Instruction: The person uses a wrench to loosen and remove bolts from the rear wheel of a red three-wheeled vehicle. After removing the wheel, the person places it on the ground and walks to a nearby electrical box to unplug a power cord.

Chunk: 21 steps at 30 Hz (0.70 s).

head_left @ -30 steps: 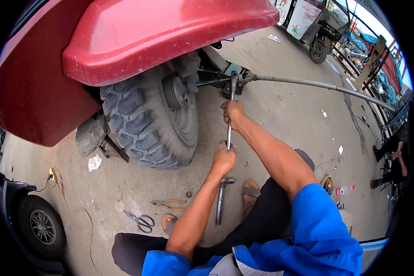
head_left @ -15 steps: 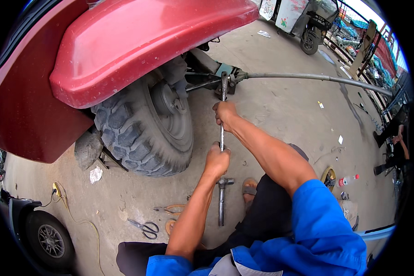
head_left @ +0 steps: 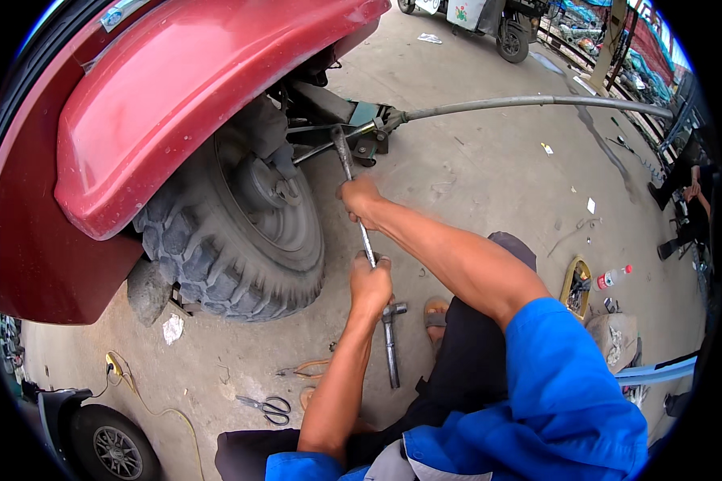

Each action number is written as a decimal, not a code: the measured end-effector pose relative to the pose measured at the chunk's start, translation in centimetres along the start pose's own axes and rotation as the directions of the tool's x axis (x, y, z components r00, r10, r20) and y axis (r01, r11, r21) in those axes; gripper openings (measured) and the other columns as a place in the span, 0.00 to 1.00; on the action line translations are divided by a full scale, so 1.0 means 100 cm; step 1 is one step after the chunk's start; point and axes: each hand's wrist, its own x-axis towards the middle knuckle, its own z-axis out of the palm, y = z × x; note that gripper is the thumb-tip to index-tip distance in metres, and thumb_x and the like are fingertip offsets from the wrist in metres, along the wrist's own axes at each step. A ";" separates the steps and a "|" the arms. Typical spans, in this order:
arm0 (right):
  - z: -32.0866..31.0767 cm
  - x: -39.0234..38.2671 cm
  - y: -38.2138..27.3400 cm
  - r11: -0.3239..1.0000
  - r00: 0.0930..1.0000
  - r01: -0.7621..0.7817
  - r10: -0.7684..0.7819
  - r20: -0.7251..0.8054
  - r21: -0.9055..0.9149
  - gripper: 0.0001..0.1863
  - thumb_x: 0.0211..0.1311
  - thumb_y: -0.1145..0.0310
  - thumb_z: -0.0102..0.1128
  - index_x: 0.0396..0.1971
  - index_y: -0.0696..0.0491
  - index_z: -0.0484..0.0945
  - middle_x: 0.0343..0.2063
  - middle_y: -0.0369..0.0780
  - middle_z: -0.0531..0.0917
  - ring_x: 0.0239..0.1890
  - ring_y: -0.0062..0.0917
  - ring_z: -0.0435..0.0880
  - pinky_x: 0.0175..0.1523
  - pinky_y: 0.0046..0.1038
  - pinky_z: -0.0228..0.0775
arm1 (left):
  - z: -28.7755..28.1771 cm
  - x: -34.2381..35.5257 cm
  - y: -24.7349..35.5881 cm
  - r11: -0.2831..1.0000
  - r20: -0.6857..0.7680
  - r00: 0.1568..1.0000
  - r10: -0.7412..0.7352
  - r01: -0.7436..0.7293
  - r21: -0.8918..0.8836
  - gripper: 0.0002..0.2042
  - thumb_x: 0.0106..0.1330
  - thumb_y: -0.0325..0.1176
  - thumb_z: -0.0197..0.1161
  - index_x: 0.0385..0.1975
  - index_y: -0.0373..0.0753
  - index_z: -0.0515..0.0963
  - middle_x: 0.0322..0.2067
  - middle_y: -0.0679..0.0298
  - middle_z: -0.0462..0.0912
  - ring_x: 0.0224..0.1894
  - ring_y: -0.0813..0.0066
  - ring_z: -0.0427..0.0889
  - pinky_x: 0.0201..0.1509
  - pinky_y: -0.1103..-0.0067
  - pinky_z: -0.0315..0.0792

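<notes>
Both my hands are closed around a long metal bar (head_left: 363, 235) with a thicker dark head at its far end. My right hand (head_left: 359, 199) grips it nearer that head, while my left hand (head_left: 371, 284) wraps the near end. The bar leans, its head up and to the left, close to the front of a green floor jack (head_left: 367, 120); whether they touch I cannot tell. Left of my hands stands a wheel with a chunky, dusty tyre (head_left: 233, 264) under a red vehicle body (head_left: 192, 104). A T-headed metal tool (head_left: 391, 345) lies on the floor by my left forearm.
Scissors (head_left: 269, 410) and orange-handled pliers (head_left: 305, 369) lie near my left arm. The jack's long handle (head_left: 537, 101) stretches right. A yellow tray (head_left: 571, 290) and red-capped bottle (head_left: 615, 276) are at right. A stone (head_left: 148, 293) sits behind the tyre; a yellow cable (head_left: 148, 406) crosses the floor.
The view has shifted. Against the jack, the bar's head has swung left and the bar tilts more. Both hands keep their grip on it.
</notes>
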 end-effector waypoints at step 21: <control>-0.056 0.012 -0.018 0.974 0.981 0.038 0.006 -0.195 0.222 0.09 0.62 0.72 0.49 0.30 0.61 0.76 0.14 0.36 0.67 0.13 0.22 0.63 0.16 0.25 0.54 | -0.001 0.014 0.020 0.991 0.148 0.987 0.062 -0.078 0.108 0.07 0.61 0.29 0.57 0.31 0.31 0.70 0.16 0.63 0.69 0.10 0.73 0.65 0.11 0.72 0.64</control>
